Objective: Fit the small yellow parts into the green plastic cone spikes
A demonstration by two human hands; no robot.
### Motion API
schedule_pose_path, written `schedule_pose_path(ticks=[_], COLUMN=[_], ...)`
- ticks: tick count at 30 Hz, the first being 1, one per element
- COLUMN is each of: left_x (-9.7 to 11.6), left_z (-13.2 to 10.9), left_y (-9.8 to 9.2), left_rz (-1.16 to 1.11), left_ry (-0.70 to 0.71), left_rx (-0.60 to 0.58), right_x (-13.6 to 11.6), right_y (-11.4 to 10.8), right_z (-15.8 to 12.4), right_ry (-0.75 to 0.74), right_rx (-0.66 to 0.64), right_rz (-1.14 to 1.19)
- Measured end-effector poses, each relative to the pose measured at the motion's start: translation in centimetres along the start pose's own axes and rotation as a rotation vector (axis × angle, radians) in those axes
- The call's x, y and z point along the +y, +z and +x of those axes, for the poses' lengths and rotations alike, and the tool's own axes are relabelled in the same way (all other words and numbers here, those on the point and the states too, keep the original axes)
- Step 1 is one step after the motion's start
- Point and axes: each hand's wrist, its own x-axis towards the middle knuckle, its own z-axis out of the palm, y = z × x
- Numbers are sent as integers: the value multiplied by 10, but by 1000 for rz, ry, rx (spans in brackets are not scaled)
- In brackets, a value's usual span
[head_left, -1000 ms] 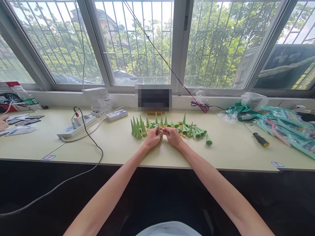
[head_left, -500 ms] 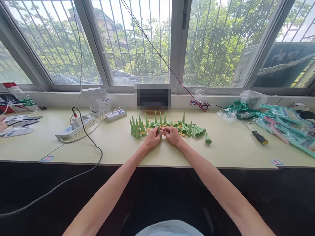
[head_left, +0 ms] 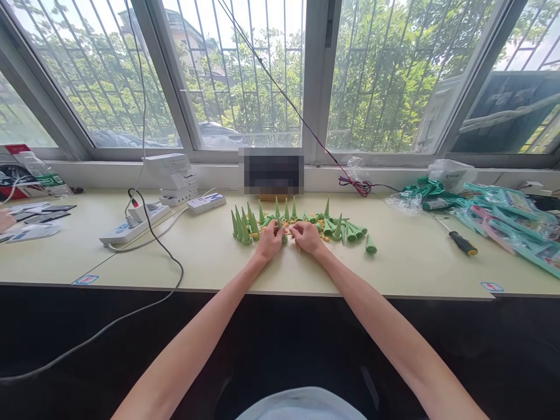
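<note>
My left hand [head_left: 270, 240] is closed around a green cone [head_left: 280, 223], its tip poking up between thumb and fingers. Close on its right, my right hand [head_left: 307, 238] has thumb and fingertips pinched together; what lies in the pinch is too small to make out. Small yellow pieces [head_left: 326, 238] are scattered among the cones around both hands. Left of my hands stands a cluster of upright green cones [head_left: 245, 233]. To the right, several green cones lie on their sides, and one cone [head_left: 370, 245] rests apart from the pile.
A power strip [head_left: 131, 226] with a black cable sits on the left of the table [head_left: 210, 262], near stacked white boxes [head_left: 172, 175]. At right lie a screwdriver [head_left: 462, 243] and turquoise packages [head_left: 520, 221]. Another person's hand [head_left: 6, 220] shows at the left edge.
My hands have drawn slightly apart, opening a small gap between their fingertips. The left hand keeps the green cone, now tilted a little differently. The surrounding cones look unmoved.
</note>
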Motion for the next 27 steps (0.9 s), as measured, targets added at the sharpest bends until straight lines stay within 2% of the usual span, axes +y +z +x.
schedule_pose_path(ticks=[3,6,20,27], left_x=[2,4,6,6], left_z=[0,0,0,0], left_y=[0,-1,0,-1], left_rz=[34,77,117,145], left_ry=[13,32,9,10], left_rx=[5,-3,85,68], right_x=[-2,-1,-2,-2], right_y=[-1,-1,-2,-3], right_z=[-1,-1,1,1], right_ry=[46,30,41,89], right_rx=[-49,-76,-76,-66], right_rz=[-37,-59,-121,-82])
